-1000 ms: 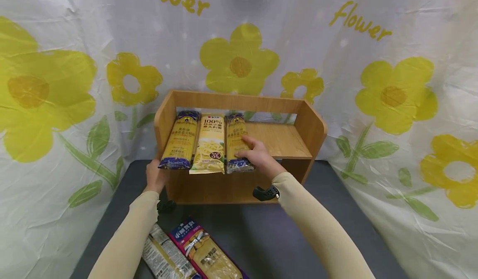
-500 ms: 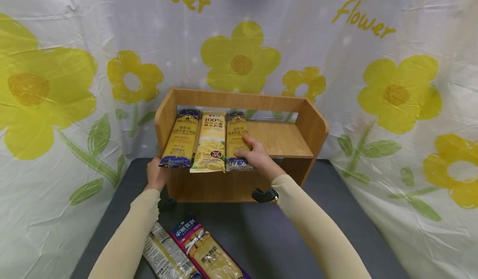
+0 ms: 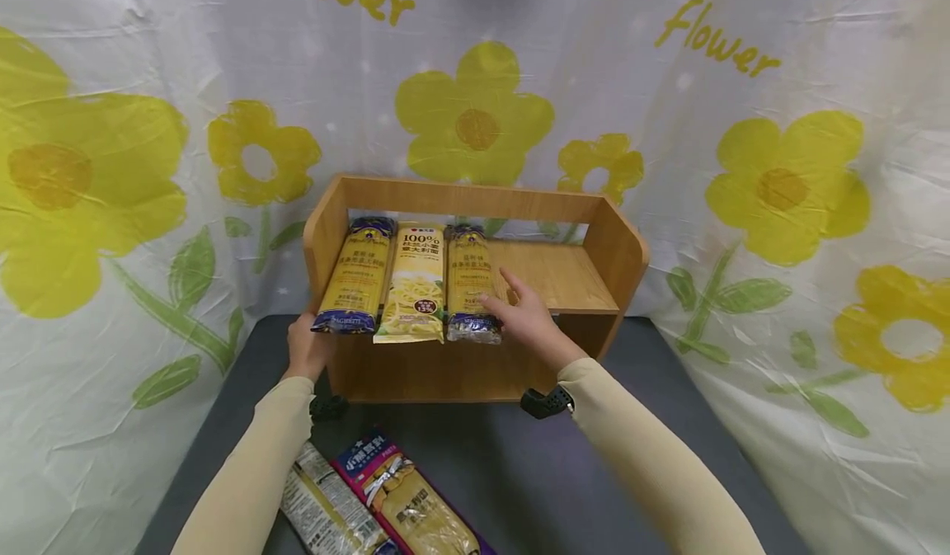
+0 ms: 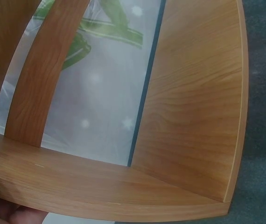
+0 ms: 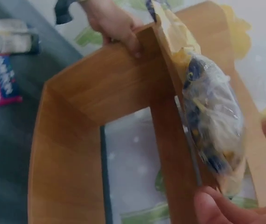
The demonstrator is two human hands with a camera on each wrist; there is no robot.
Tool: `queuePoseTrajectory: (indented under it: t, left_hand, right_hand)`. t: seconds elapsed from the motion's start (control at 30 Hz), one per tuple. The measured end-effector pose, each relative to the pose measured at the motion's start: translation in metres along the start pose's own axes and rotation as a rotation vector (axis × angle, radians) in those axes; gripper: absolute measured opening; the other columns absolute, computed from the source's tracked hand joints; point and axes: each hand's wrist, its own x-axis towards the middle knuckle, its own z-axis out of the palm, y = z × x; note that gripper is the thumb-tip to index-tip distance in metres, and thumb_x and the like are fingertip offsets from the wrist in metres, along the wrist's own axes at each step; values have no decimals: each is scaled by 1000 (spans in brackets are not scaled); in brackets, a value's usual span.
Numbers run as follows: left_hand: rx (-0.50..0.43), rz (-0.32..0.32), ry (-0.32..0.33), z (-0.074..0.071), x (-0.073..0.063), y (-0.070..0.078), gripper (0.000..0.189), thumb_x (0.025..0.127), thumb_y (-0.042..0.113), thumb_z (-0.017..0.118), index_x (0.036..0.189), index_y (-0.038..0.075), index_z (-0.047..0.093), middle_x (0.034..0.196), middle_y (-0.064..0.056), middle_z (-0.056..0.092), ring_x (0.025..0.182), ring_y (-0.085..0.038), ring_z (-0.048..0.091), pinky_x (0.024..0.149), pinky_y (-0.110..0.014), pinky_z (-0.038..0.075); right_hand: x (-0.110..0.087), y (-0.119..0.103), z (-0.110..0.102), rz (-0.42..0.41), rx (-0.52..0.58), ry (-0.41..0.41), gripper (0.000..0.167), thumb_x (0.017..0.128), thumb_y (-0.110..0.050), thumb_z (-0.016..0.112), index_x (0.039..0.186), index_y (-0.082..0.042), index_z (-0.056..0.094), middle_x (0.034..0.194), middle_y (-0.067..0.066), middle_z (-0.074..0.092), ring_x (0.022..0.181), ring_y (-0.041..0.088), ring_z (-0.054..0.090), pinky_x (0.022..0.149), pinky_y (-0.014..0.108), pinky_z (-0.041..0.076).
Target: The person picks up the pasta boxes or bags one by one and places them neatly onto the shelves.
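Two hands differ: the right hand [image 3: 523, 316] has its fingers spread apart beside the right-hand packet [image 3: 470, 279], perhaps touching its edge; the left hand [image 3: 306, 347] grips the wooden shelf [image 3: 557, 279] by its left side panel [image 3: 324, 237]. That packet lies on the upper level, its foot jutting past the front edge. I'd square it with light, flat pushes, the frame kept braced. Leftward, the cream packet [image 3: 412, 279] reads "100%" and "13%", the leftmost packet [image 3: 358, 279] "SPAGHETTI"; brands are too small to read. Nearer, on the worktop [image 3: 564, 472], a pink-and-blue packet [image 3: 408, 493] says "PASTA" beside a silver packet [image 3: 326, 501]. Behind, the curtain [image 3: 579, 60] says "flower".
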Motion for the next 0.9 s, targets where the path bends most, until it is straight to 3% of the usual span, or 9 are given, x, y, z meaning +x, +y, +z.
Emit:
queuePoseTrajectory:
  t: [0.1, 0.17, 0.23, 0.33, 0.43, 0.57, 0.73, 0.9]
  left_hand:
    - [0, -15, 5, 0, 0, -1, 42, 106, 26, 40, 115, -11, 58, 68, -11, 54, 53, -18, 49, 48, -33, 40]
    - [0, -17, 13, 0, 0, -1, 43, 106, 27, 40, 113, -11, 59, 72, -14, 57, 56, -20, 51, 49, -32, 41]
    - [1, -13, 20, 1, 0, -2, 44, 106, 29, 41, 111, -10, 60, 75, -18, 59, 59, -23, 53, 50, -32, 41]
    - [-6, 5, 27, 1, 0, -4, 45, 106, 31, 41, 119, -8, 59, 85, -23, 63, 65, -27, 57, 53, -31, 42]
    - [0, 28, 36, 1, 0, -4, 45, 106, 31, 42, 129, -5, 56, 90, -26, 66, 66, -27, 57, 55, -32, 42]
    - [4, 36, 42, 0, 0, -3, 44, 106, 28, 43, 131, -5, 56, 81, -24, 64, 60, -24, 53, 53, -33, 41]
    - [-11, 23, 24, 2, 0, 1, 43, 106, 27, 43, 127, -8, 57, 77, -19, 62, 57, -19, 52, 51, -32, 41]
    - [-2, 7, 31, 1, -2, 3, 42, 105, 27, 44, 123, -8, 57, 75, -16, 60, 57, -19, 51, 50, -32, 40]
  right_hand:
    - [-11, 3, -14, -5, -28, 31, 71, 102, -34, 60, 162, -18, 27, 165, 20, 31, 115, 31, 68, 81, 38, 60]
    - [-21, 6, -25, -21, -41, 45, 67, 103, -31, 60, 161, -18, 31, 161, 20, 37, 94, 21, 72, 73, 29, 57]
    - [-32, 11, -36, -41, -60, 49, 64, 103, -27, 60, 160, -16, 34, 159, 21, 40, 85, 12, 70, 69, 26, 55]
    - [-48, 22, -51, -61, -70, 48, 61, 102, -21, 60, 158, -12, 37, 157, 25, 42, 83, 10, 71, 70, 28, 55]
    - [-62, 37, -63, -64, -63, 49, 58, 102, -17, 60, 156, -7, 40, 153, 29, 46, 87, 20, 74, 70, 28, 56]
    - [-76, 61, -70, -43, -50, 48, 55, 101, -13, 61, 152, -1, 44, 146, 31, 52, 89, 27, 75, 67, 26, 55]
    - [-92, 95, -64, -5, -40, 21, 52, 100, -10, 62, 148, 3, 48, 139, 33, 57, 87, 27, 75, 64, 25, 55]
    - [-102, 122, -44, 45, -41, -26, 51, 97, -12, 64, 145, 2, 51, 135, 31, 60, 84, 23, 75, 67, 29, 58]
